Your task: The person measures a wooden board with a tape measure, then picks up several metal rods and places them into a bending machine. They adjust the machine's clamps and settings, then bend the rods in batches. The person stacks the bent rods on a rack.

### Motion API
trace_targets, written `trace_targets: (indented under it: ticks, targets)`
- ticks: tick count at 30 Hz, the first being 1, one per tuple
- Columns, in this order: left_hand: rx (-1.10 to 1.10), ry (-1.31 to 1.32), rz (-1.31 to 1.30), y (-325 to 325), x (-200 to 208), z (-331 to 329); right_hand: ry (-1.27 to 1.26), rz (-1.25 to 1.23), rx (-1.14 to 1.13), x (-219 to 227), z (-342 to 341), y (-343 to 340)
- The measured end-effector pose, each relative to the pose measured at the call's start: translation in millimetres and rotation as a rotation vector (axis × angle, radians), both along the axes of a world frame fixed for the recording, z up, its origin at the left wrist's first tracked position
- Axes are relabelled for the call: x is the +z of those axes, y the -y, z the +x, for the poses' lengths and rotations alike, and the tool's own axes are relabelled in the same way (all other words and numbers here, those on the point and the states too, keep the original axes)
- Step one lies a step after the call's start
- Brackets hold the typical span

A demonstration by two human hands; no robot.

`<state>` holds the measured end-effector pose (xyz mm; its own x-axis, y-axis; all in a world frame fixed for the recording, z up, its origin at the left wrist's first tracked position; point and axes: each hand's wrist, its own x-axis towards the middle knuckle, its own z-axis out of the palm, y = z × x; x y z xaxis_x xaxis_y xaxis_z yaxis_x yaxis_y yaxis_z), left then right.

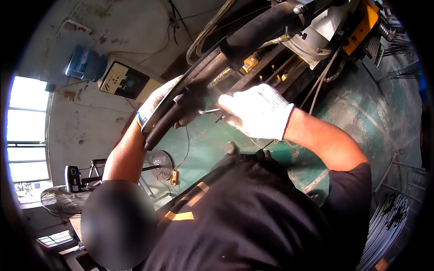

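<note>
My right hand (257, 113), in a white knit glove, is closed on a thin metal tool that looks like a hex key (209, 111). Its bent end points left, up against a dark collar (183, 99) on a machine arm. Behind that arm, my left hand (157, 101), also gloved, reaches round a thick black threaded rod (163, 125). Part of its fingers shows below the collar; the rest is hidden by a long flat metal bar (185, 74). A black cylinder (257, 29) continues the arm toward the upper right.
A water dispenser (123, 81) with a blue bottle (86, 63) stands by the wall. Below the arm are a fan (161, 165) and a power strip (174, 177) with a trailing cord. Machine frames fill the upper right; bundled metal rods (384, 230) lie lower right.
</note>
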<state>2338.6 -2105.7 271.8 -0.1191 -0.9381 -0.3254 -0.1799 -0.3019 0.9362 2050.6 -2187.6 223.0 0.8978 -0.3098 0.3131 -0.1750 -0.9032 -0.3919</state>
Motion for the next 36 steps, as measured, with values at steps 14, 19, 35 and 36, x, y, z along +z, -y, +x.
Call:
trace_targets:
  ticks: [14,19,35,36]
  targets:
    - [0.195,-0.073,0.041,6.1,-10.7,-3.7,0.583,-0.009,-0.217,1.1,35.6,-35.4]
    - [0.144,-0.162,-0.026,-0.9,-9.9,-5.5,0.644,0.052,-0.228,4.4,40.7,-35.0]
    - [0.128,-0.084,-0.098,-1.4,-16.8,-4.0,0.768,0.079,-0.293,-5.3,52.3,-37.8]
    - [0.136,-0.092,-0.107,-2.8,-18.4,-3.2,0.746,0.027,-0.308,-4.9,51.3,-39.2]
